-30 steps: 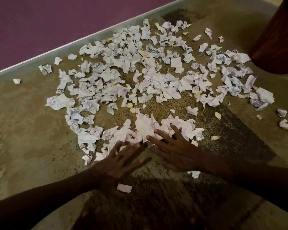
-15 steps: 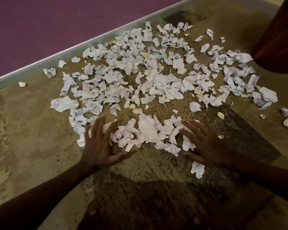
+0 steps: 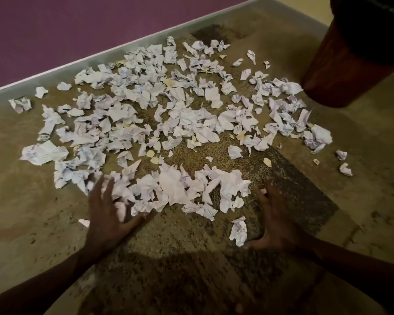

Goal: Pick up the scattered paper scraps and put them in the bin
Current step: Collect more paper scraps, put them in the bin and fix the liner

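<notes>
Several crumpled white paper scraps point(image 3: 168, 105) lie scattered over the speckled floor. A nearer heap of scraps point(image 3: 182, 189) sits between my hands. My left hand point(image 3: 107, 214) lies flat on the floor at the heap's left edge, fingers spread and touching a few scraps. My right hand point(image 3: 273, 217) rests on the floor at the heap's right side, fingers straight, holding nothing. One loose scrap point(image 3: 238, 230) lies just left of my right thumb. The dark reddish-brown bin point(image 3: 341, 71) stands at the upper right.
A purple wall point(image 3: 77, 26) with a pale skirting strip point(image 3: 55, 73) bounds the floor at the back left. A few stray scraps point(image 3: 345, 169) lie far right. My shadow covers the floor near the bottom edge.
Both hands have spread apart from the middle of the near heap to its outer left and right sides. The view has shifted slightly.
</notes>
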{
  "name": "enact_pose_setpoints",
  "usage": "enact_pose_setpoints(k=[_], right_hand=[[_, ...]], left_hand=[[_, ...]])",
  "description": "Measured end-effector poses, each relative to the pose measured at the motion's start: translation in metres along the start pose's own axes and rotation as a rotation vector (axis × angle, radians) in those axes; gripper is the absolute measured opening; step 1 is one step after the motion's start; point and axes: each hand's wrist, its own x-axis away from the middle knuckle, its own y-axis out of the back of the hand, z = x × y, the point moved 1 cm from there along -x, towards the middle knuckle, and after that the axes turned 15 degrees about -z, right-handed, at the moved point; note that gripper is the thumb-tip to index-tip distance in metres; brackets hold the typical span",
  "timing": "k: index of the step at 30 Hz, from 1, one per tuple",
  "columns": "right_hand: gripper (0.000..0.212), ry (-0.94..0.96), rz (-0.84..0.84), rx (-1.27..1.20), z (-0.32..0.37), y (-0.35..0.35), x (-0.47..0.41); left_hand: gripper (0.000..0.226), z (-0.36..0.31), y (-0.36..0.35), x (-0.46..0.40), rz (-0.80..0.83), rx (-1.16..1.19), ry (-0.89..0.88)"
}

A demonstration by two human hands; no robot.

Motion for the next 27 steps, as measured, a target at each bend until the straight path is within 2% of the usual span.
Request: enact_pose_setpoints(k=[4, 8, 10, 12, 15, 17, 21, 24, 27], right_hand=[[0.142, 0.04, -0.057, -0.122, 0.023, -0.021, -0.033], [0.139, 0.124, 0.012, -0.149, 0.042, -0.023, -0.074], [0.135, 0.222, 0.07, -0.059, 0.051, -0.02, -0.093], [0.129, 0.342, 0.086, 0.102, 0.056, -0.022, -0.107], [0.116, 0.437, 0.079, 0.273, 0.06, -0.027, -0.118], [0.107, 0.464, 0.079, 0.284, 0.061, -0.029, -0.12], [0.088, 0.466, 0.058, 0.167, 0.061, -0.029, -0.117], [0.087, 0.408, 0.122, 0.106, 0.065, -0.026, -0.12], [0.086, 0.318, 0.177, -0.046, 0.065, -0.02, -0.126]], left_hand=[[0.124, -0.036, -0.017, -0.014, 0.031, 0.095, -0.124], [0.126, -0.055, -0.035, -0.024, 0.034, -0.097, -0.283], [0.127, -0.065, -0.041, -0.033, 0.071, -0.172, -0.331], [0.123, -0.076, -0.047, -0.044, 0.124, -0.251, -0.461], [0.107, -0.087, -0.058, -0.057, 0.244, -0.333, -0.615], [0.095, -0.088, -0.062, -0.063, 0.264, -0.381, -0.695], [0.084, -0.086, -0.065, -0.07, 0.313, -0.397, -0.839], [0.077, -0.089, -0.069, -0.078, 0.356, -0.39, -0.886], [0.059, -0.096, -0.07, -0.087, 0.293, -0.312, -0.964]])
